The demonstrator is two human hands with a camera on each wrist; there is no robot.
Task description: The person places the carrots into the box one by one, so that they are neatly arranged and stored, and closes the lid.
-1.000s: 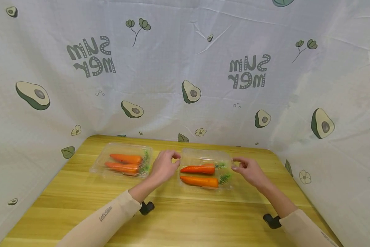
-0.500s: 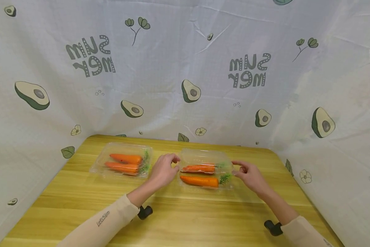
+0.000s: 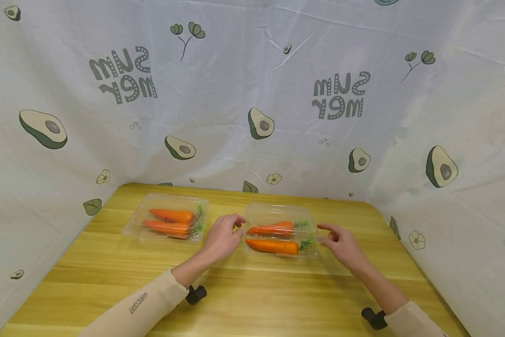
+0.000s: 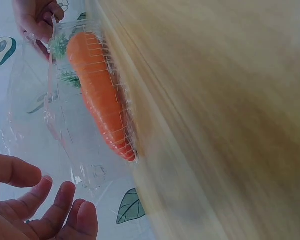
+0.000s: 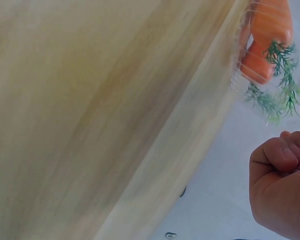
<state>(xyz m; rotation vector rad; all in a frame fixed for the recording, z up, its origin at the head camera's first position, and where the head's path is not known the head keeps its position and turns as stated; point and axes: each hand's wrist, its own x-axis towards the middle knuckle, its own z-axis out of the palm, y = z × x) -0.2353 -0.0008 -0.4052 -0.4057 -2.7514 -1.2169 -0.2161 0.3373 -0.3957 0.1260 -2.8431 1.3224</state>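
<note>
On the table stands a clear plastic clamshell box [image 3: 273, 255] with two carrots inside. Its lid [image 3: 273, 211] is tilted over the box, hinged at the far side, its near edge between the carrots. The front carrot [image 3: 273, 247] and rear carrot [image 3: 278, 228] both have green tops. At the left end my left hand [image 3: 225, 236] has loosely bent, parted fingers close to the lid's edge; firm contact is hard to tell. My right hand [image 3: 341, 245] pinches the lid's right side between thumb and index finger [image 4: 56, 10], other fingers curled.
A second clear box [image 3: 140, 227] with carrots and green tops stands farther left, its lid over them. The wooden table [image 3: 261, 299] ends at a white printed curtain [image 3: 219, 107] behind and at the sides. Black wrist cameras [image 3: 196, 295] sit under both forearms.
The lid's near edge has come down and forward, over the rear carrot. Both hands have moved slightly lower and toward me with it. The second box has stayed put.
</note>
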